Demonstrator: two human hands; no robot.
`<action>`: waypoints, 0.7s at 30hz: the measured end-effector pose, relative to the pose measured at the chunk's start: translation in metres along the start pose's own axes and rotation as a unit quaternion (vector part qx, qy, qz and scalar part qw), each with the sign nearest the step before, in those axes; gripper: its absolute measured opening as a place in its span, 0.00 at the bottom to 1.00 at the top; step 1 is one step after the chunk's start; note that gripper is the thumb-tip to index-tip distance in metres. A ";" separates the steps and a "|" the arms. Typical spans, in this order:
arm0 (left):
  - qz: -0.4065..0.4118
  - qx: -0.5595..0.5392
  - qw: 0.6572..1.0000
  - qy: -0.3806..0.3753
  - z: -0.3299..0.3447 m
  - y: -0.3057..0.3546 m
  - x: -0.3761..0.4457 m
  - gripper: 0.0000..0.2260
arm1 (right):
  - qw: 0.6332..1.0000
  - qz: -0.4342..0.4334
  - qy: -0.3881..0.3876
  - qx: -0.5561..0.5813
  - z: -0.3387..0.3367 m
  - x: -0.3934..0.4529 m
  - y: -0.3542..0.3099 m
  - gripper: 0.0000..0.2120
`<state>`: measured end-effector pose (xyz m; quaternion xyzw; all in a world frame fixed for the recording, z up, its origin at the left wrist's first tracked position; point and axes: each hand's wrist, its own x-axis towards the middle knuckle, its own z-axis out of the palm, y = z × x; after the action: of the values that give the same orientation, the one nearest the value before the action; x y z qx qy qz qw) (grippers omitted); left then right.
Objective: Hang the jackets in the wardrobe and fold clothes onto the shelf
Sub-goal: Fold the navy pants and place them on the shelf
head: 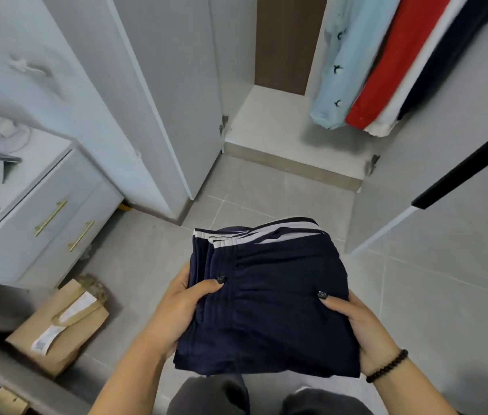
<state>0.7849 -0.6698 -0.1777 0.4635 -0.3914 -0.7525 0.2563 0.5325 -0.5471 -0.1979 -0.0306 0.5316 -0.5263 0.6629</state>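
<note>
In front of the open wardrobe [269,115], left hand [177,307] and right hand [362,327] grip the folded navy garment [266,301], fingers hidden beneath, above grey floor tiles [431,295].

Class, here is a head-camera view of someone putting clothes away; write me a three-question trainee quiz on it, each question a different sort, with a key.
1. True or false: both hands, the left hand and the right hand, hold the folded navy garment.
2. Multiple choice: which hanging garment in the wardrobe is between the light blue one and the white one? A red, B green, C yellow.
3. Fill in: the beaded bracelet is on the ___ wrist.

Key: 1 true; 2 A; 3 right.
</note>
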 end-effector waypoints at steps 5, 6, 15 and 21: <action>0.019 0.042 0.999 -0.029 0.026 0.110 -0.014 0.17 | 1.000 -0.011 0.000 0.010 0.055 -0.053 -0.088 0.21; 0.025 0.052 0.998 -0.033 0.030 0.133 -0.019 0.16 | 1.000 -0.016 -0.001 0.009 0.068 -0.064 -0.106 0.20; 0.118 0.111 0.983 -0.086 0.057 0.319 -0.056 0.13 | 0.994 -0.104 0.010 -0.040 0.181 -0.149 -0.248 0.16; 0.207 0.158 0.959 -0.110 0.063 0.402 -0.059 0.10 | 0.979 -0.188 0.011 -0.082 0.234 -0.174 -0.309 0.19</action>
<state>0.7635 -0.8290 0.2006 0.3216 -0.6186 -0.6577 0.2851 0.5200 -0.6784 0.2060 -0.1782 0.5650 -0.5967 0.5413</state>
